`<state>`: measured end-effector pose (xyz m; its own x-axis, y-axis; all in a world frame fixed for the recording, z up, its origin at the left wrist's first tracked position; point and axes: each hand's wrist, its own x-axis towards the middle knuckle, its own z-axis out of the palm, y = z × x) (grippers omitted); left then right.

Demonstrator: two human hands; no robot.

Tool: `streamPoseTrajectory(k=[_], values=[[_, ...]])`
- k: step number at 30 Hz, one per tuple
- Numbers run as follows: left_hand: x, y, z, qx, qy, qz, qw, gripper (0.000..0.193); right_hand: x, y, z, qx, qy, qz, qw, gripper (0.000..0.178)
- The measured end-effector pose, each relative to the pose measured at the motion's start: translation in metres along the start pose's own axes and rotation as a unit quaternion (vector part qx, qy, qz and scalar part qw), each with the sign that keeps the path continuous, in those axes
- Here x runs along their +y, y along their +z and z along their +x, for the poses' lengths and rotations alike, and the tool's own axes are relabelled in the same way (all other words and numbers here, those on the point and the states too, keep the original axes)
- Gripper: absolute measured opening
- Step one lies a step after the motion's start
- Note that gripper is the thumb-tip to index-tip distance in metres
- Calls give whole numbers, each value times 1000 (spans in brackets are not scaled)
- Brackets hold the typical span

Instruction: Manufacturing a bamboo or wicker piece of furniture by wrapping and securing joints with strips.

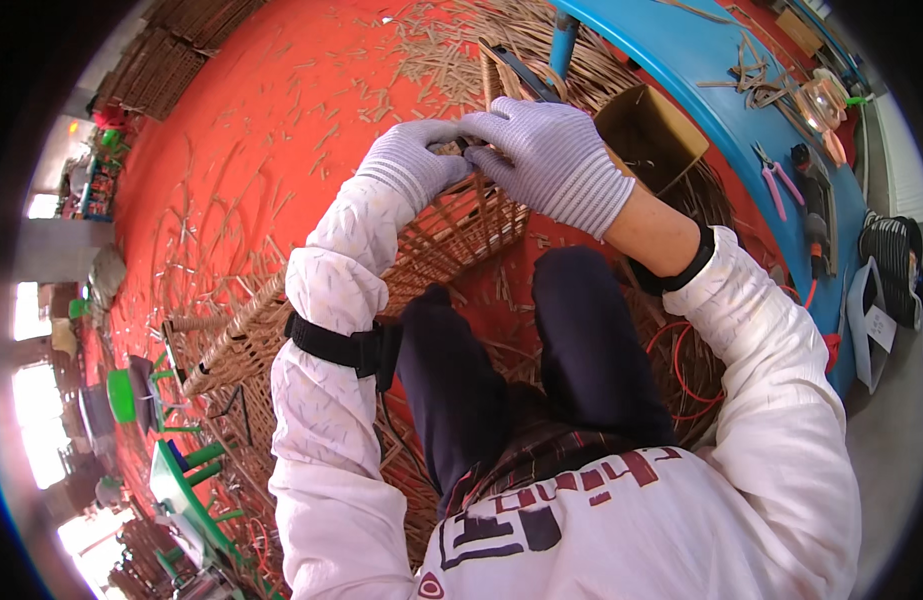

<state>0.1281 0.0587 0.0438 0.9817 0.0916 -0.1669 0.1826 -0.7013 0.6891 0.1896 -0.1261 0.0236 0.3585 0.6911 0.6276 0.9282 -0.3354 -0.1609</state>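
In front of my knees stands a brown woven wicker basket [465, 224], tilted, its long frame running from lower left to upper right. My left hand [406, 162], in a pale striped knit glove, is closed at the basket's upper edge. My right hand [551, 155], gloved the same way, meets it there with fingers bent and tips together. A small brown bit of weave shows between the two hands. What the right fingertips pinch is hidden behind the glove.
On the right, a blue table [721, 95] carries pink-handled pliers [774, 182], loose strips [756, 85] and a dark tool [815, 205]. Below its edge stands a cardboard box [671, 135]. Cane scraps litter the red floor [241, 120]. A red hose [681, 375] loops beside my right leg. Green stools [186, 480] stand left.
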Motion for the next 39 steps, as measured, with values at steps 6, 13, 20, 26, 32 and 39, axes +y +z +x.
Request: streamPoseTrajectory(k=[6,13,20,26,32,39], values=[[-1,-2,7,-71,-38,-85,993,47,-3,-6,-9,-17,11,-1,1000,19],[-4,-13,4,-171,-22,-192,966,51,3,5,-31,59,-98,12,993,30],[-10,-15,3,-167,-8,-237,957,49,0,16,-35,51,-169,-51,983,33],[-19,-8,11,-143,53,-197,968,42,4,10,-29,55,-195,-56,978,29],[-13,0,-3,27,73,-85,993,30,5,-8,-4,41,-158,78,984,24],[-7,19,-44,291,99,180,934,17,18,-8,38,-82,17,237,968,23]])
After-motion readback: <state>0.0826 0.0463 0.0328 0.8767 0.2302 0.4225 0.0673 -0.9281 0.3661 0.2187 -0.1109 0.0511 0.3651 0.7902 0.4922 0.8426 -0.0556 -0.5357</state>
